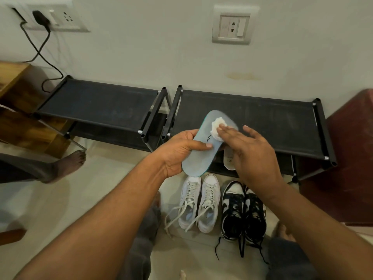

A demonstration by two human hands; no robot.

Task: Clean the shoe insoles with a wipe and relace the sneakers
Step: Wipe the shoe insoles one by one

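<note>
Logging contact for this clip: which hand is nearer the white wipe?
Right. The right hand presses the wipe onto the insole; the left hand grips the insole lower down.

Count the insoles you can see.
2. One blue insole is gripped by the left hand; a white insole shows just behind the right hand, partly hidden. Others may be hidden.

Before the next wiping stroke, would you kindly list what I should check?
1. Left hand grips insole securely: ok.
2. Right hand presses wipe onto insole: ok.
3. Insole's heel end already wiped: cannot tell.
4. Second insole, partly behind right hand, nearby: ok.
5. White sneakers with laces tied: not ok, loose.
</note>
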